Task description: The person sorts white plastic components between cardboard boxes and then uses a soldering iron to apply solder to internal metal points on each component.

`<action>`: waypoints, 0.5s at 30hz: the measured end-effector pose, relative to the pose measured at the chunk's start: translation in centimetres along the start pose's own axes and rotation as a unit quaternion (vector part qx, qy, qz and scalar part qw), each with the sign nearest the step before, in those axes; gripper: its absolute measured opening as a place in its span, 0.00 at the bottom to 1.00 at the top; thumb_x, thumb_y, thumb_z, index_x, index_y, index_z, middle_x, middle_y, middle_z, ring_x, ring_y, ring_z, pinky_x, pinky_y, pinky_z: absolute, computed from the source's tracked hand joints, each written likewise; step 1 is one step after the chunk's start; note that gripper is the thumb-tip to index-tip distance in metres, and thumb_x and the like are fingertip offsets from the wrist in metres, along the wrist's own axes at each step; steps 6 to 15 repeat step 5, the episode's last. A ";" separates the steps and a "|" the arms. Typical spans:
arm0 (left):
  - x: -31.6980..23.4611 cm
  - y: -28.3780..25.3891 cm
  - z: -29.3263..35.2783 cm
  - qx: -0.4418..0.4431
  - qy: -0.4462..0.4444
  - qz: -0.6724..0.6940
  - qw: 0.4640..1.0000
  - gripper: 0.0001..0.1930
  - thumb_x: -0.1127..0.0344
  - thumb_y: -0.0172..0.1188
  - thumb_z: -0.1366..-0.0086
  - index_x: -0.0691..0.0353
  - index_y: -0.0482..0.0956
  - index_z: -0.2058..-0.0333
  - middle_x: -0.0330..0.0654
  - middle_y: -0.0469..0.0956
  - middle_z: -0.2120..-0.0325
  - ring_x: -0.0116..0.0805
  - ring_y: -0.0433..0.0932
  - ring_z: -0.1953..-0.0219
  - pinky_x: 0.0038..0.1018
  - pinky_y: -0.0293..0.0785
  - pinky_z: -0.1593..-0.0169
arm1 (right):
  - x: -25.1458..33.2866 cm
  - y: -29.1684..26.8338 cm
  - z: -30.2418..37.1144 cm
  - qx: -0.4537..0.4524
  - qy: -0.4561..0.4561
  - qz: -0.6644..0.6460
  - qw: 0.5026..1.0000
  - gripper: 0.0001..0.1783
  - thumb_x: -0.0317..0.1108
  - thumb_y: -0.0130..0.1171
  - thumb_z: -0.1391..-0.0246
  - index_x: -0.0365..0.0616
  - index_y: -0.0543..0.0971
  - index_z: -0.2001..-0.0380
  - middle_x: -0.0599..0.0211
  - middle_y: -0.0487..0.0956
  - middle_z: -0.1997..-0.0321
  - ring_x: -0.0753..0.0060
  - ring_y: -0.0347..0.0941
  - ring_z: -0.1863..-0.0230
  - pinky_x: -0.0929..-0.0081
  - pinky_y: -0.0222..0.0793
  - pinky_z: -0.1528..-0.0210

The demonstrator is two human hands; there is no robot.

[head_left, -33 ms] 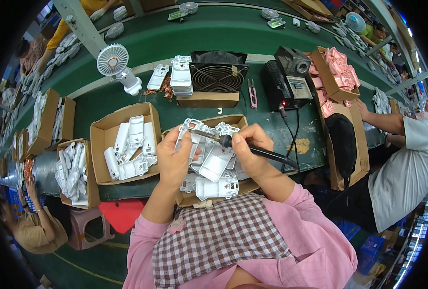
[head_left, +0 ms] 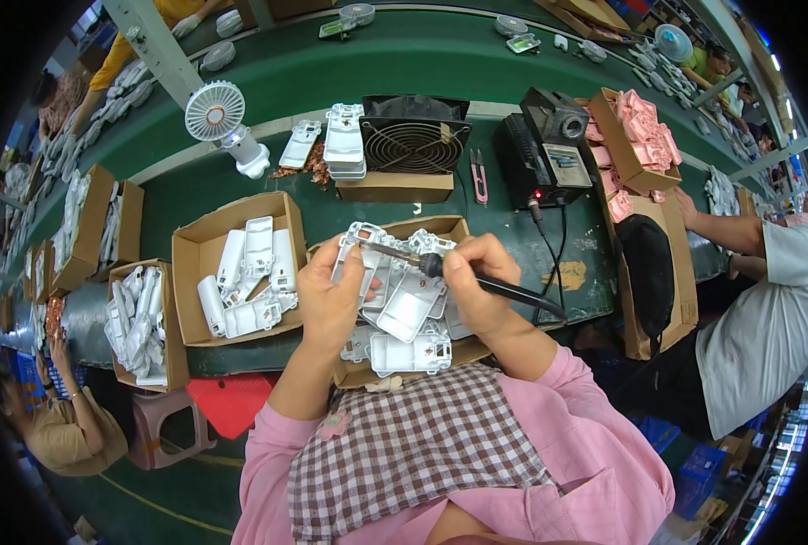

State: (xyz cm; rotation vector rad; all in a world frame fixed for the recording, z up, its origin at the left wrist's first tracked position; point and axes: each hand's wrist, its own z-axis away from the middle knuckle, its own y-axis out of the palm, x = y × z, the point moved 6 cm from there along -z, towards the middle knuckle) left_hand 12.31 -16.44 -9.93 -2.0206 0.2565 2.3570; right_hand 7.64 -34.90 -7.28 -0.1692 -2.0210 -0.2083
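In my left hand, a white plastic housing is pinched between thumb and fingers, with its inner side up. My right hand grips a soldering iron by its black handle. The iron's metal shaft points left, and its tip is at the upper end of the held housing; whether it touches cannot be made out. Under both hands lies a cardboard box with several similar white housings, some showing small copper-coloured parts inside.
Left stands another box of white housings. Beyond are a small white fan, stacked housings, a black fan unit, pink-handled snips and a soldering station with its cable. A person sits at right.
My right hand and the soldering iron have shifted very slightly to the right. My left hand keeps its hold on the white housing.
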 end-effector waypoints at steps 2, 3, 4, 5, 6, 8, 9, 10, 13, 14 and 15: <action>-0.5 -0.3 0.2 -0.021 0.060 -0.052 0.997 0.11 0.69 0.52 0.35 0.64 0.76 0.55 0.38 0.78 0.69 0.22 0.76 0.75 0.18 0.73 0.73 | 0.0 -0.4 0.2 -0.034 -0.013 -0.057 0.998 0.08 0.26 0.57 0.46 0.40 0.68 0.74 0.72 0.71 0.79 0.87 0.63 0.79 0.84 0.59 0.78; -0.9 -0.3 0.4 -0.038 0.118 -0.103 0.987 0.11 0.69 0.53 0.36 0.64 0.76 0.56 0.39 0.78 0.69 0.25 0.77 0.73 0.22 0.73 0.70 | -0.1 -0.7 0.4 -0.050 -0.007 -0.071 0.996 0.08 0.26 0.56 0.45 0.40 0.68 0.74 0.71 0.71 0.79 0.86 0.63 0.79 0.85 0.60 0.78; -1.2 -0.3 0.6 -0.053 0.176 -0.154 0.971 0.11 0.69 0.54 0.37 0.65 0.76 0.57 0.40 0.78 0.69 0.27 0.78 0.71 0.25 0.74 0.66 | -0.2 -0.8 0.5 -0.051 0.013 -0.098 0.994 0.07 0.26 0.56 0.45 0.40 0.68 0.74 0.71 0.72 0.78 0.86 0.63 0.79 0.84 0.60 0.77; -1.1 -0.3 0.6 -0.053 0.174 -0.156 0.971 0.11 0.69 0.54 0.37 0.65 0.76 0.57 0.40 0.78 0.69 0.27 0.78 0.71 0.25 0.74 0.66 | -0.2 -0.8 0.4 -0.048 0.016 -0.097 0.994 0.07 0.26 0.56 0.45 0.40 0.68 0.74 0.71 0.72 0.78 0.86 0.63 0.79 0.84 0.61 0.77; -1.1 -0.3 0.6 -0.053 0.174 -0.156 0.971 0.11 0.69 0.54 0.37 0.65 0.76 0.57 0.40 0.78 0.69 0.27 0.78 0.71 0.25 0.74 0.66 | -0.2 -0.8 0.4 -0.048 0.016 -0.097 0.994 0.07 0.26 0.56 0.45 0.40 0.68 0.74 0.71 0.72 0.78 0.86 0.63 0.79 0.84 0.61 0.77; -1.1 -0.3 0.6 -0.053 0.174 -0.156 0.971 0.11 0.69 0.54 0.37 0.65 0.76 0.57 0.40 0.78 0.69 0.27 0.78 0.71 0.25 0.74 0.66 | -0.2 -0.8 0.4 -0.048 0.016 -0.097 0.994 0.07 0.26 0.56 0.45 0.40 0.68 0.74 0.71 0.72 0.78 0.86 0.63 0.79 0.84 0.61 0.77; -1.1 -0.3 0.6 -0.053 0.174 -0.156 0.971 0.11 0.69 0.54 0.37 0.65 0.76 0.57 0.40 0.78 0.69 0.27 0.78 0.71 0.25 0.74 0.66 | -0.2 -0.8 0.4 -0.048 0.016 -0.097 0.994 0.07 0.26 0.56 0.45 0.40 0.68 0.74 0.71 0.72 0.78 0.86 0.63 0.79 0.84 0.61 0.77; -1.1 -0.3 0.6 -0.053 0.174 -0.156 0.971 0.11 0.69 0.54 0.37 0.65 0.76 0.57 0.40 0.78 0.69 0.27 0.78 0.71 0.25 0.74 0.66 | -0.2 -0.8 0.4 -0.048 0.016 -0.097 0.994 0.07 0.26 0.56 0.45 0.40 0.68 0.74 0.71 0.72 0.78 0.86 0.63 0.79 0.84 0.61 0.77; -1.1 -0.3 0.6 -0.053 0.174 -0.156 0.971 0.11 0.69 0.54 0.37 0.65 0.76 0.57 0.40 0.78 0.69 0.27 0.78 0.71 0.25 0.74 0.66 | -0.2 -0.8 0.4 -0.048 0.016 -0.097 0.994 0.07 0.26 0.56 0.45 0.40 0.68 0.74 0.71 0.72 0.78 0.86 0.63 0.79 0.84 0.61 0.77; -1.1 -0.3 0.6 -0.053 0.174 -0.156 0.971 0.11 0.69 0.54 0.37 0.65 0.76 0.57 0.40 0.78 0.69 0.27 0.78 0.71 0.25 0.74 0.66 | -0.2 -0.8 0.4 -0.048 0.016 -0.097 0.994 0.07 0.26 0.56 0.45 0.40 0.68 0.74 0.71 0.72 0.78 0.86 0.63 0.79 0.84 0.61 0.77; -1.1 -0.3 0.6 -0.053 0.174 -0.156 0.971 0.11 0.69 0.54 0.37 0.65 0.76 0.57 0.40 0.78 0.69 0.27 0.78 0.71 0.25 0.74 0.66 | -0.2 -0.8 0.4 -0.048 0.016 -0.097 0.994 0.07 0.26 0.56 0.45 0.40 0.68 0.74 0.71 0.72 0.78 0.86 0.63 0.79 0.84 0.61 0.77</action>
